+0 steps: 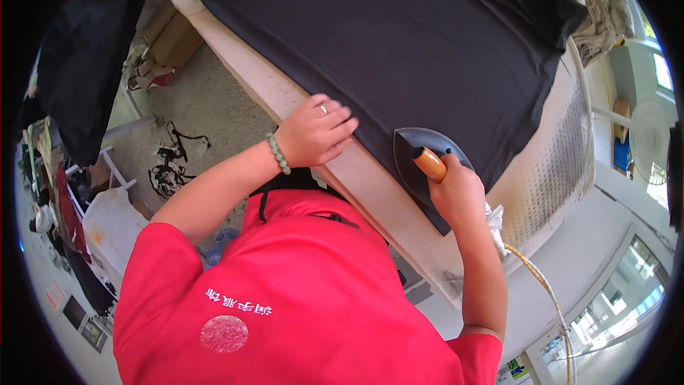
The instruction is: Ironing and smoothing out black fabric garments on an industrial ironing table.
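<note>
My right hand (458,191) is wrapped around the wooden handle of an iron (407,147). The iron's dark, pointed plate lies on a black piece of cloth (399,43), close to its near corner. The cloth is spread over a pale padded ironing table (285,96), with a few soft creases across it. At the table's near edge, my left hand (318,128) rests beside the cloth's border. Its fingers are loosely bent and slightly apart, with nothing visible in them; their undersides are hidden. A ring and a green bead bracelet are on this hand and wrist.
A cord (545,285) runs from the iron down the right side. The table's right end has a perforated surface (548,150). Black cloth (89,64) hangs at the left, near cardboard boxes (171,32). Dark strips (174,160) lie on the floor. Bunched beige fabric (598,11) sits at far right.
</note>
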A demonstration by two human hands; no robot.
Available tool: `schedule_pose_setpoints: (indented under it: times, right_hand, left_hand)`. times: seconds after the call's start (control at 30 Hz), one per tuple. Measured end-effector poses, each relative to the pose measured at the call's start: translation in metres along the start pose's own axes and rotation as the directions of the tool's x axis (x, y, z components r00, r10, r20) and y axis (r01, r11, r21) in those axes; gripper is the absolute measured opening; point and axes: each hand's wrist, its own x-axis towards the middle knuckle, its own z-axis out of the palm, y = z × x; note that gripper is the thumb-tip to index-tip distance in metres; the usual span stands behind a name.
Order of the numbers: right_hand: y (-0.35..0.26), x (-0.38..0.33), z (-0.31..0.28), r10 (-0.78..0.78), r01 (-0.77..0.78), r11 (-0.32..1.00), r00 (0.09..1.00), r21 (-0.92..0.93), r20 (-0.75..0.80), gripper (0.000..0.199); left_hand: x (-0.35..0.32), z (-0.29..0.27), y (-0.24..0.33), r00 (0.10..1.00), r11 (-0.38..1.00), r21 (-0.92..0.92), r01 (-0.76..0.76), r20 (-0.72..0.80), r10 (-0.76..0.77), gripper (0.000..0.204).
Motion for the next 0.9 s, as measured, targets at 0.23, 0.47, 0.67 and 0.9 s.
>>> schedule_pose_setpoints:
  times: [0.23, 0.47, 0.67, 0.9]
  right_hand:
    - [-0.126, 0.067, -0.023, -0.086, 0.087, 0.996, 0.996, -0.032, 0.036, 0.033]
    - [-0.242, 0.126, -0.046, -0.160, 0.161, 0.986, 0.986, -0.039, 0.037, 0.032]
    - [-0.341, 0.179, -0.063, -0.271, 0.274, 0.961, 0.961, -0.049, 0.056, 0.029]
    - [-0.423, 0.212, -0.079, -0.348, 0.347, 0.930, 0.937, 0.119, -0.019, 0.030]
  left_hand:
    - [-0.033, -0.071, -0.099, 0.951, 0.976, 0.050, 0.213, -0.238, -0.195, 0.037]
    - [-0.070, -0.168, -0.247, 0.439, 0.445, 0.013, 0.896, -0.194, -0.877, 0.032]
    - [-0.080, -0.167, -0.247, 0.494, 0.600, -0.161, 0.784, -0.424, -0.759, 0.028]
    - [-0.067, -0.207, -0.261, 0.384, 0.514, -0.573, 0.638, -0.342, -0.858, 0.016]
